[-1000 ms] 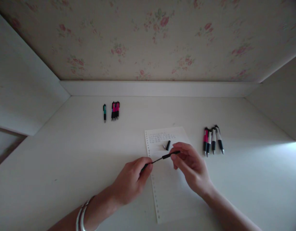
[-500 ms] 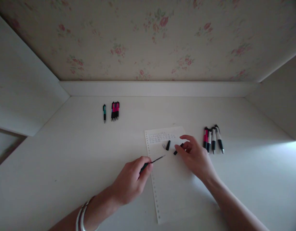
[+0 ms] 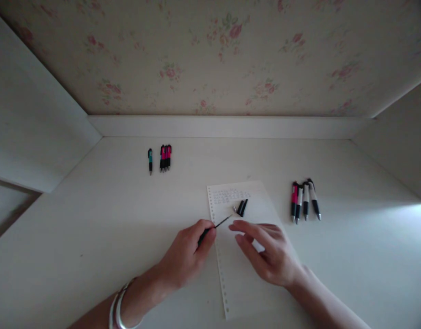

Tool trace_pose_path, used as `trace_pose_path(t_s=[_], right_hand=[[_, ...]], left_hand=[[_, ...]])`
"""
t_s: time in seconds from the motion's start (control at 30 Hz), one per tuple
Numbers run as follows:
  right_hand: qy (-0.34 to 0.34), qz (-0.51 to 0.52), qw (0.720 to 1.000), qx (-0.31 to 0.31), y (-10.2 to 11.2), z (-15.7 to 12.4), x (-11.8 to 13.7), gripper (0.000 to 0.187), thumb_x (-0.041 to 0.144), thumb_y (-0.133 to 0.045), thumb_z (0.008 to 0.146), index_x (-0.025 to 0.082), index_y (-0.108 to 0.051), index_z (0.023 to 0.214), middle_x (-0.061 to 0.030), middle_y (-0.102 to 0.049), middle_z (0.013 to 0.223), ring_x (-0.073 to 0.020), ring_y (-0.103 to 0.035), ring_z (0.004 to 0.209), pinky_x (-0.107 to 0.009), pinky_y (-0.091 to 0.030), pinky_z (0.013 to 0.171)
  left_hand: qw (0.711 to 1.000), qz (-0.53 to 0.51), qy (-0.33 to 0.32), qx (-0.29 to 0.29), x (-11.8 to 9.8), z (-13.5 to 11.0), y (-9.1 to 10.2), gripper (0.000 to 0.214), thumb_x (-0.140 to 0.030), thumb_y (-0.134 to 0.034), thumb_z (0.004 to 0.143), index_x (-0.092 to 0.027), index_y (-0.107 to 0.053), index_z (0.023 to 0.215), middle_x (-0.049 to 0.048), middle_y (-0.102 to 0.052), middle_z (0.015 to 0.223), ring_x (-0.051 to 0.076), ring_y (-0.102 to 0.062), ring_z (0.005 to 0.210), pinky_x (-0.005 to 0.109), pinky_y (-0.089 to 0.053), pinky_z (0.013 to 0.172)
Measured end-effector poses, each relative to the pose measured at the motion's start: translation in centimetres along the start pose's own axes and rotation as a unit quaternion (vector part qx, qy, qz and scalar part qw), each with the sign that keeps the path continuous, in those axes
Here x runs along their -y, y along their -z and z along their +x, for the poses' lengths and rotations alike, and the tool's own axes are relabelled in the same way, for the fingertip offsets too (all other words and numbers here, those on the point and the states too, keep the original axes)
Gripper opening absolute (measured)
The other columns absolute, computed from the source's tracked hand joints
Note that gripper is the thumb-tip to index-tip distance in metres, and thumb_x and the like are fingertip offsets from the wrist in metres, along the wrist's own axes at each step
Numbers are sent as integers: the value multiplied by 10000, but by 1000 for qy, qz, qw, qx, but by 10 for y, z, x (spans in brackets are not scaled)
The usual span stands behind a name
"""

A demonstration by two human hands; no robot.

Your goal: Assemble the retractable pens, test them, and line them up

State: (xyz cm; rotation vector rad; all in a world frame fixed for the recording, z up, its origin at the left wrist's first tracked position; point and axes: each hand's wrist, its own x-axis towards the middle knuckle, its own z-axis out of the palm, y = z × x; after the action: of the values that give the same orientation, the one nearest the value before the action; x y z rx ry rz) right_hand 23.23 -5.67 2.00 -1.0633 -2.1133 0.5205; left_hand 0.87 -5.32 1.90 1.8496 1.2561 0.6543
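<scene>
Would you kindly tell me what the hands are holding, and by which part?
The left hand pinches the stripped pen by its dark barrel end, thin refill sticking out; the right hand holds nothing.

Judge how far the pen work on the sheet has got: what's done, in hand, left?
Done: two black barrel pieces and a spring lie loose on the sheet. In hand: the left hand pinches the thin inner part; the right hand hovers open. Left, probably: the four pens at right look whole.
</scene>
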Motion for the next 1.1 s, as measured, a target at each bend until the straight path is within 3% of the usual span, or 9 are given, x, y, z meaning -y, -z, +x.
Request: trace_pose_path(t_s=[0.1,0.3,0.4,0.53,0.6,0.7,0.8,0.97,1.1], right_hand=[[31,-30,999,31,-6,1,7,404,183,-539,963,204,-541,1366,-126,-727,1215,-234,-762,913,-362,-623,710],[19,-24,1000,5,-6,4,2,430,124,-500,978,234,-540,1392,-83,-701,1270,-222,-719,1080,-348,-644,819],[-36,-41,997,-62,-1,4,-1,352,157,-505,981,229,-609,1310,-93,-724,1226,-229,-739,1020,-361,-640,811],[-160,-60,972,-163,8,7,-10,211,265,-515,986,196,-704,1050,-99,-753,1011,-191,-728,757,-298,-587,623],[-196,-99,963,-155,11,10,-17,238,310,-511,984,193,-713,936,-74,-731,872,-156,-656,605,-286,-516,555],[-209,-146,965,-62,11,13,-26,280,314,-492,978,215,-720,851,-37,-694,776,-144,-607,565,-278,-450,541],[-202,-143,969,-13,9,13,-31,283,315,-481,978,235,-731,873,-34,-705,803,-163,-644,637,-271,-454,563],[-163,-83,976,-114,8,7,-24,238,297,-507,978,194,-720,959,-49,-730,756,-158,-651,569,-276,-498,553],[14,-12,1000,24,4,6,-5,330,170,-515,964,220,-628,1270,-96,-755,1104,-216,-740,906,-328,-586,749]], left_hand=[[1000,-7,-11,4,1,0,-1,201,-324,-438,1024,-202,-594,991,15,-700,870,149,-644,770,246,-488,723],[1000,10,-13,5,2,-2,-2,216,-322,-431,1025,-203,-593,945,5,-678,794,146,-629,711,244,-472,683],[1000,16,-11,5,3,-2,-1,235,-336,-428,1027,-201,-591,924,1,-662,762,144,-614,684,244,-460,657],[1000,18,-9,1,3,-1,-1,247,-356,-420,1029,-198,-586,935,0,-650,757,144,-603,683,247,-452,656],[1000,18,-10,1,3,-1,-1,251,-355,-413,1030,-196,-580,931,-3,-637,747,143,-594,682,250,-448,662],[1000,13,-4,10,2,-2,-1,258,-365,-408,1031,-195,-573,930,-9,-617,730,140,-582,670,252,-440,657],[1000,8,8,12,1,-3,0,265,-385,-406,1031,-197,-570,941,-9,-616,733,141,-579,672,255,-435,654],[1000,-3,14,6,1,-1,0,265,-393,-407,1030,-201,-570,949,-3,-631,753,147,-592,689,259,-445,666],[1000,-13,10,8,2,-1,-1,232,-374,-426,1028,-208,-578,970,-3,-662,785,148,-622,712,249,-465,680]])
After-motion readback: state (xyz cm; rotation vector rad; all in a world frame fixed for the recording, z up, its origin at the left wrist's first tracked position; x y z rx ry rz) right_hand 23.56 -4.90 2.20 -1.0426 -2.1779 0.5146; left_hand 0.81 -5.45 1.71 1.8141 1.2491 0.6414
